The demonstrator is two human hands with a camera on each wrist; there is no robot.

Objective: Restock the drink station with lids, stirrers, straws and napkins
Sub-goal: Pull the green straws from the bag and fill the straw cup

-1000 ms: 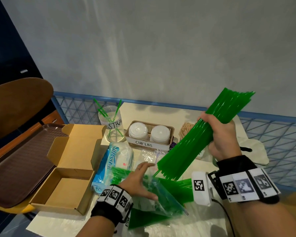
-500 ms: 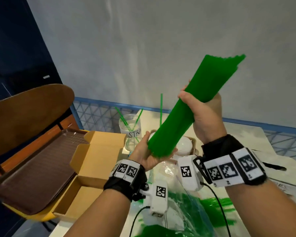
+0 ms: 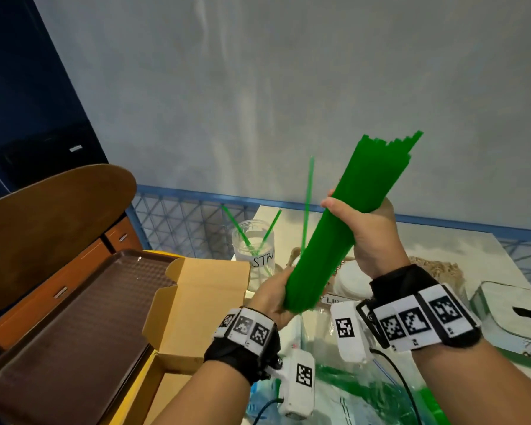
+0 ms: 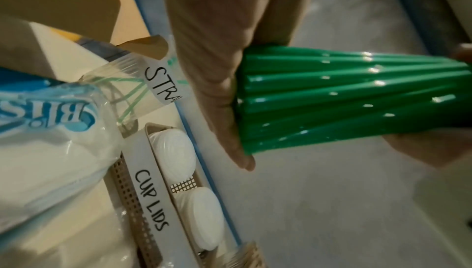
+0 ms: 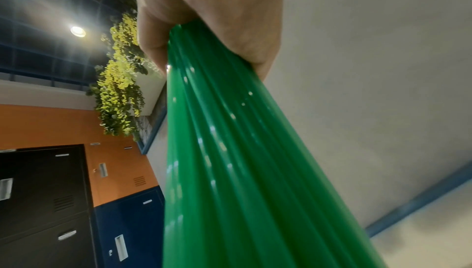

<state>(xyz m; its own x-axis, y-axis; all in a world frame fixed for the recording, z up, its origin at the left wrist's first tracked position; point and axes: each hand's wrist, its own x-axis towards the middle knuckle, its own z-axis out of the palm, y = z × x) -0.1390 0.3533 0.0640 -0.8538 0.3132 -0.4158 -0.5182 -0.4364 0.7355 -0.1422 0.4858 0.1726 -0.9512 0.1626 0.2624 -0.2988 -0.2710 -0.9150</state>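
My right hand (image 3: 362, 222) grips a thick bundle of green straws (image 3: 316, 265) around its middle and holds it tilted, top to the right, above the table. My left hand (image 3: 273, 292) lies flat with straight fingers against the bundle's lower ends (image 4: 344, 100). In the right wrist view the fist (image 5: 204, 10) wraps the straws (image 5: 217, 171). Behind the left hand stands the clear jar (image 3: 252, 243) labelled for straws, with a few straws in it. The left wrist view shows the cup-lids basket (image 4: 148, 197), white lids (image 4: 173, 157) and a napkin pack (image 4: 46, 151).
An open cardboard box (image 3: 196, 302) and a brown tray (image 3: 74, 317) lie left of the hands. A clear bag with more green straws (image 3: 365, 394) lies below my wrists. Wooden stirrers (image 3: 436, 268) and a tissue box (image 3: 509, 314) sit at the right.
My right hand lifted the straw bundle clear of the bag and turned it more upright. My left hand left the bag and came up flat against the bundle's lower ends.
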